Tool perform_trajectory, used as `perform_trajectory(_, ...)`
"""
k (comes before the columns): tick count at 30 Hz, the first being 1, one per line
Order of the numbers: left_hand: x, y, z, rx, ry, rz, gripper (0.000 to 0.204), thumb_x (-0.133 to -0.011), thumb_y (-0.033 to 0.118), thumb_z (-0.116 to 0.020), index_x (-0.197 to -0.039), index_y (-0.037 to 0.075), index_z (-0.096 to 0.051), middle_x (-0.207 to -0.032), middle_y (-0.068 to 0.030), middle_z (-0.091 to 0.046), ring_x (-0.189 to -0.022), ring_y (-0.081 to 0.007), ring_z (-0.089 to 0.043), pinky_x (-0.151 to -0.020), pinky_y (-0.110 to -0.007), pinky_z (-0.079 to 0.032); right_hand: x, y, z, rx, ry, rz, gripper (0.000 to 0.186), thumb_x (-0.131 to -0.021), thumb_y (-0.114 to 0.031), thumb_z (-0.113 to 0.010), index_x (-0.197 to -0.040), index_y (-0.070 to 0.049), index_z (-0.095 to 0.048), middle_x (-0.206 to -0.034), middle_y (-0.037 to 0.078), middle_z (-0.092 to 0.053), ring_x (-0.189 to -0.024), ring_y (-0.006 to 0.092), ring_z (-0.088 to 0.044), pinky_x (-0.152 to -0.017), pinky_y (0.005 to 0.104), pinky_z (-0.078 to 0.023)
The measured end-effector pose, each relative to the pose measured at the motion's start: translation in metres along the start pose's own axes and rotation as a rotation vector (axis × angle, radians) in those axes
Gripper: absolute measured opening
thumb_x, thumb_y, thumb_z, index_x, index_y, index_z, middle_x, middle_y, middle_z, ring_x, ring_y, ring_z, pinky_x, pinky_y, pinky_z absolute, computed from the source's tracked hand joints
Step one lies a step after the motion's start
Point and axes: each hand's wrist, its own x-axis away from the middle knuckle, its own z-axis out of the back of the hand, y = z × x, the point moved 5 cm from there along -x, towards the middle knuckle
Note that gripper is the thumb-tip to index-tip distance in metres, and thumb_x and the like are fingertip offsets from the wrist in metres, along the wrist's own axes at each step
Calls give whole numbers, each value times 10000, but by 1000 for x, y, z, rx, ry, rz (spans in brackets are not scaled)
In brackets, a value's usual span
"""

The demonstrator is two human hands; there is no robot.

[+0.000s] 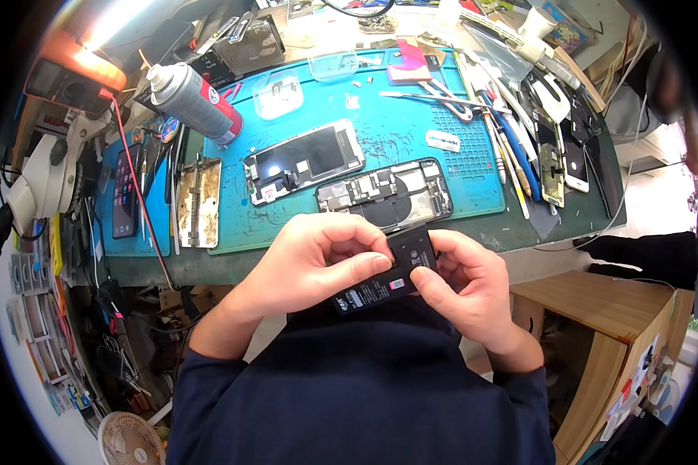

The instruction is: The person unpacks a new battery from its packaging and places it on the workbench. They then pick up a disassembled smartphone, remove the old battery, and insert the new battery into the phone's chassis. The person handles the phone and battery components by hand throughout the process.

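Note:
A flat black phone battery [376,288] with printed labels is held tilted in front of me, just off the bench's near edge. My left hand [326,260] pinches its upper left side between thumb and fingers. On the other side, my right hand [469,283] grips the battery with the thumb pressed on its face. Right beyond my hands lies an opened phone body [388,194], its inner boards and parts exposed. A detached phone screen [306,161] rests beside it, up and to the left. What my curled fingers touch behind the battery is hidden.
A blue work mat [233,213] covers the bench. A spray can [194,105] and a metal jig [199,203] stand left, near a lit phone [126,190]. Rightward lie a razor blade [443,140], scissors [451,101] and several tools. A wooden cabinet [589,310] is at lower right.

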Motion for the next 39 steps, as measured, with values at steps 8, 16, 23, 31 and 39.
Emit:
perform_trajectory(8, 5, 3, -8, -21, -19, 156, 387, -899, -2, -738, -1255, -4, -584, -1103, -77, -662, -959, -117, -655, -827, -266, -540, 8, 9, 8, -161, 10, -84, 504, -960, 27, -622, -1426, 52, -431, -1153, 130, -666, -990, 137, -674, -853, 287, -584)
perform_trajectory(16, 22, 21, -15, -822, 301, -372, 557, -683, 54, -881, -1198, 31, -669, -1131, -101, -609, -967, -248, -606, -764, -334, -528, -5, 0, 17, -62, -23, -40, 763, -931, 35, -673, -1554, 32, -231, -1250, 143, -604, -1070, 173, -652, -863, 310, -574)
perform_trajectory(23, 19, 14, -5, -994, 353, -383, 555, -665, 115, -877, -1186, 55, -695, -1055, -67, -597, -941, -251, -538, -821, -362, -455, -26, -24, 29, 762, -60, 109, 733, -729, -107, -877, -1386, -32, -560, -1127, 112, -594, -877, 188, -636, -659, 278, -526)
perform_trajectory(31, 10, 4, -1, -1083, 460, -426, 544, -646, 182, -866, -1164, 87, -729, -1047, -42, -609, -895, -235, -515, -817, -358, -425, -41, -25, 31, 1016, -8, 524, 492, -664, -211, -888, -1097, -44, -725, -1133, 109, -678, -815, 240, -614, -685, 335, -509)
perform_trajectory(39, 6, -4, -1, -1112, 527, -474, 480, -635, 139, -862, -1104, 125, -761, -1085, -39, -621, -862, -205, -503, -712, -305, -445, -44, -15, 32, 1047, 40, 565, 454, -678, -205, -874, -1074, -32, -732, -1144, 125, -699, -764, 234, -624, -655, 320, -503)
